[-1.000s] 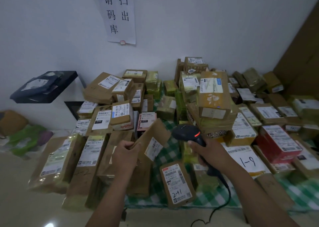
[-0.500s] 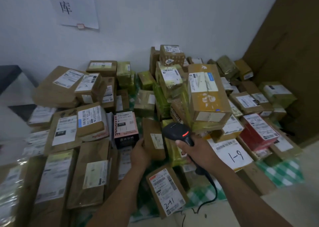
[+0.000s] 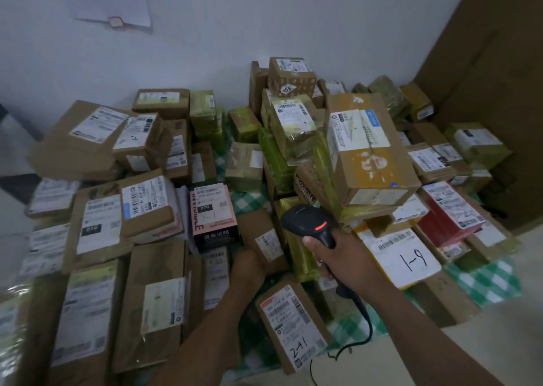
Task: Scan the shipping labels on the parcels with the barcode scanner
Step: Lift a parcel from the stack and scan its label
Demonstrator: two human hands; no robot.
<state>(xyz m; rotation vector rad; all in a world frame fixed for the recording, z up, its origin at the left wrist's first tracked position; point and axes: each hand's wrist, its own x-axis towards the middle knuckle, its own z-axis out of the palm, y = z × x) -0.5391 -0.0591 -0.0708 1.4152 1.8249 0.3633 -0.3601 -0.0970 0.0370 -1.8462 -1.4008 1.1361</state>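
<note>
Parcel pickup or sorting room: dozens of taped cardboard parcels bearing printed shipping labels and handwritten numbers crowd a desk with a green checked cloth, below a paper notice on a white wall.

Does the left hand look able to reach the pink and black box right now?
Probably yes. The left hand holds the small brown parcel right beside the pink and black box, whose top lies uncovered; it would need to let go first.
</note>
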